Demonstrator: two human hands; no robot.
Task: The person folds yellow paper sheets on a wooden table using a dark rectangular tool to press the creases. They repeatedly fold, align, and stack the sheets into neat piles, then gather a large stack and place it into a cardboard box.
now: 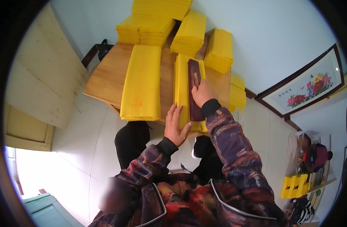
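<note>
A narrow stack of yellow paper [183, 85] lies lengthwise before me on the wooden table [105, 77]. Along its right part rests a long dark maroon block [196, 113] with a small raised handle on top. My right hand [204, 94] is closed around that handle, the fingers partly hidden behind the knuckles. At the near left corner of the same stack, my left hand [174, 126] rests with fingers stretched out and thumb apart, touching the paper. To its left lies another long yellow paper stack [142, 81] with a faint red stamp near its front end.
Tall yellow paper bundles [145, 29] stand along the table's back, with another bundle [219, 49] at the back right. More yellow bundles [237, 92] sit lower, beyond the right edge. A framed flower picture [305, 89] leans at right. Pale boards [41, 64] stand at left.
</note>
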